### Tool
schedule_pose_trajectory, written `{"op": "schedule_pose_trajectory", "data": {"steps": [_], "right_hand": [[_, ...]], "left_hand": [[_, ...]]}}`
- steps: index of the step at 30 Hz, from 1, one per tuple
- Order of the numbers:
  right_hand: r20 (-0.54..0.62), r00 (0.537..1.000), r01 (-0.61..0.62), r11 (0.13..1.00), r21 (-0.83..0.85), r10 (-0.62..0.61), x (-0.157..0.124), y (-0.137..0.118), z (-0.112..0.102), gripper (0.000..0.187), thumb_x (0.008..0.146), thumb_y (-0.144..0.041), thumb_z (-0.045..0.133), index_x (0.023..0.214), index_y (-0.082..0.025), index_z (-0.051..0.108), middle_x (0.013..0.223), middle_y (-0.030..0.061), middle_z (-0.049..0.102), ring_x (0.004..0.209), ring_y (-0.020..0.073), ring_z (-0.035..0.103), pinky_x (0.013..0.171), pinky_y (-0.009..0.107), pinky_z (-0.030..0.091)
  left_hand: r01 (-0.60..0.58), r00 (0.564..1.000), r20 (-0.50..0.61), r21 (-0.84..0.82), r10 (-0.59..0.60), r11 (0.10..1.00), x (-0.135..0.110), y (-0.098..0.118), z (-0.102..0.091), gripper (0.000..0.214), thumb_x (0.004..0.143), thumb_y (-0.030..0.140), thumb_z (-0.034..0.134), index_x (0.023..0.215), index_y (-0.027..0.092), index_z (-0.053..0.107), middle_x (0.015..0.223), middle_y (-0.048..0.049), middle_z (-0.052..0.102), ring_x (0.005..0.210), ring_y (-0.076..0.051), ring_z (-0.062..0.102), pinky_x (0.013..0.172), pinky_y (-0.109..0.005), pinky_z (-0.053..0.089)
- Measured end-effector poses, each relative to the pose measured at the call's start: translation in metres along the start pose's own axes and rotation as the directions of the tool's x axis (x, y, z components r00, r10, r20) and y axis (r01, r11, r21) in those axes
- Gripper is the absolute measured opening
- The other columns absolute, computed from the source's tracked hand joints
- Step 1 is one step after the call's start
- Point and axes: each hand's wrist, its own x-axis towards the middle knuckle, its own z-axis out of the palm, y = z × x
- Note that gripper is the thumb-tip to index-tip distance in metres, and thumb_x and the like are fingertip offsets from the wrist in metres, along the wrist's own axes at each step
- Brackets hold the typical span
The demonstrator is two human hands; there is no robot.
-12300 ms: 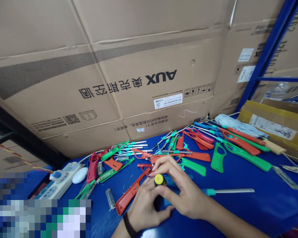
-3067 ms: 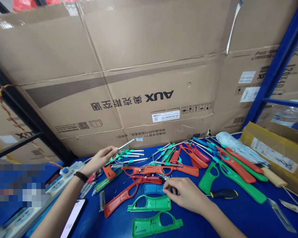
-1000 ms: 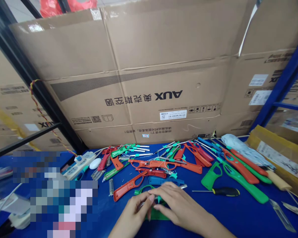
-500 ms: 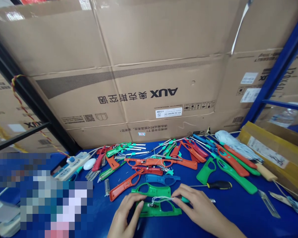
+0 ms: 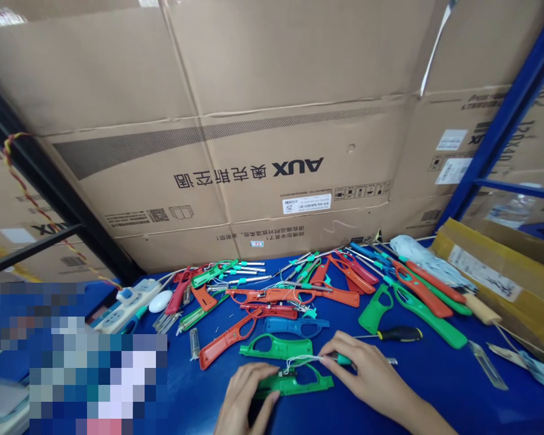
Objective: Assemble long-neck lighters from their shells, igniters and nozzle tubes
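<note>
My left hand grips the left end of a green lighter casing half, thumb below and fingers above. Thin white wires run from a small dark part on this half toward my right hand. That hand is closed around a lighter tube with a green collar; its metal end pokes out on the right. Just behind lies another green casing half, touched by neither hand.
A yellow-and-black screwdriver lies behind my right hand. Red, blue and green lighter parts are heaped at the back. A power strip is at left, an open cardboard box at right. Large cartons form a wall behind.
My left hand has shifted right, and its fingers have come down over the upper edge of the near casing half. My right hand has moved slightly right with the tube.
</note>
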Motion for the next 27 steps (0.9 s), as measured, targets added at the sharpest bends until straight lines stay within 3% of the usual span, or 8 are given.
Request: {"op": "schedule_pose_trajectory", "data": {"steps": [5,10,16,27], "right_hand": [[0.014,1.0,0.008,0.997,-0.081,-0.006,-0.0005,0.0073,0.0002,0.019,0.092,-0.041,0.049,0.094,-0.03,0.064,0.093,-0.0006,0.064,0.089,0.0184,0.063,0.079,0.028,0.044],[0.01,0.999,0.04,0.992,-0.117,-0.039,0.0014,0.0069,0.0006,0.016,0.091,-0.038,0.051,0.094,-0.029,0.064,0.095,-0.0002,0.065,0.097,0.0207,0.06,0.083,0.03,0.043],[0.016,0.993,0.119,0.991,-0.057,-0.118,0.0026,0.0005,-0.0031,0.01,0.091,-0.033,0.054,0.095,-0.027,0.06,0.092,-0.0021,0.064,0.086,0.0153,0.061,0.074,0.024,0.043],[0.072,0.986,0.155,0.983,-0.099,-0.148,0.0001,-0.0003,-0.0077,0.004,0.088,-0.028,0.059,0.092,-0.026,0.061,0.091,-0.0032,0.066,0.089,0.0159,0.06,0.077,0.024,0.042]], "left_hand": [[-0.104,0.992,-0.057,0.092,0.109,0.99,-0.0015,-0.0007,0.0008,0.023,0.087,0.033,0.059,0.109,0.028,0.063,0.105,-0.0061,0.069,0.1,-0.022,0.062,0.087,-0.034,0.051],[-0.165,0.984,-0.045,0.157,0.174,0.974,-0.0008,0.0003,-0.0006,0.023,0.087,0.029,0.061,0.11,0.028,0.061,0.104,-0.0044,0.069,0.098,-0.02,0.064,0.084,-0.031,0.054],[-0.169,0.982,-0.054,0.171,0.18,0.971,-0.0013,-0.0016,0.0004,0.025,0.086,0.029,0.061,0.111,0.028,0.06,0.104,-0.0036,0.069,0.097,-0.02,0.065,0.083,-0.031,0.054],[-0.145,0.985,-0.06,0.192,0.159,0.971,-0.0025,0.0011,0.0002,0.027,0.088,0.029,0.059,0.115,0.028,0.058,0.107,-0.0038,0.067,0.1,-0.019,0.064,0.085,-0.031,0.054]]}}
